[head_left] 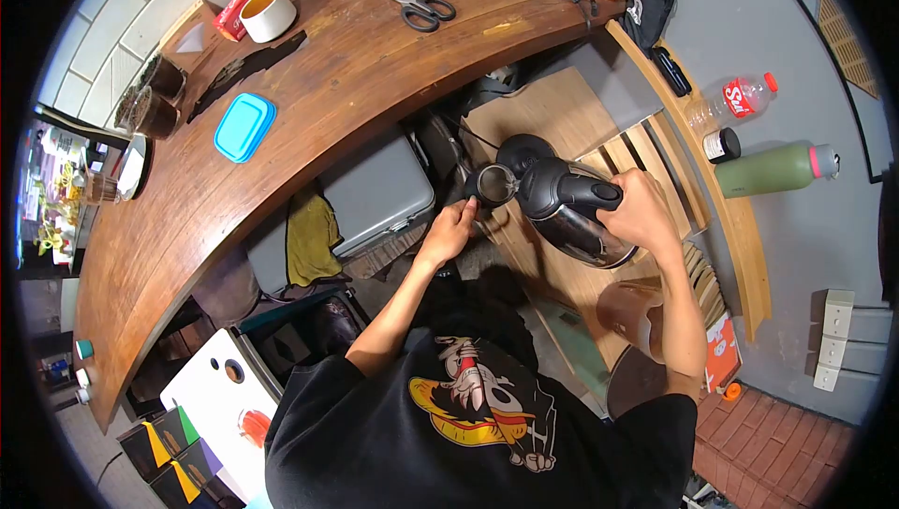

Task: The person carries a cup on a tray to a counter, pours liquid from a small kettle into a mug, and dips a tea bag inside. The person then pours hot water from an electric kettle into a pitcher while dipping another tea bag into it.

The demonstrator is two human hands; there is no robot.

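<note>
A black electric kettle [573, 214] with a clear or shiny body hangs over the wooden lower shelf, its spout pointing left. My right hand [639, 211] is closed round its black handle. Under the spout is a small dark-rimmed round vessel [494, 185]. My left hand [454, 222] is closed at the left side of this vessel, on its dark handle. The spout is at the vessel's rim; whether they touch is hard to tell. Just behind the kettle lies the round black kettle base [524, 151].
The curved wooden counter [356, 88] carries scissors [421, 13], a blue-lidded box [245, 127] and a white cup [268, 14]. On the right ledge are a plastic bottle [735, 99] and a green flask [768, 170]. A grey case [379, 186] stands below the counter.
</note>
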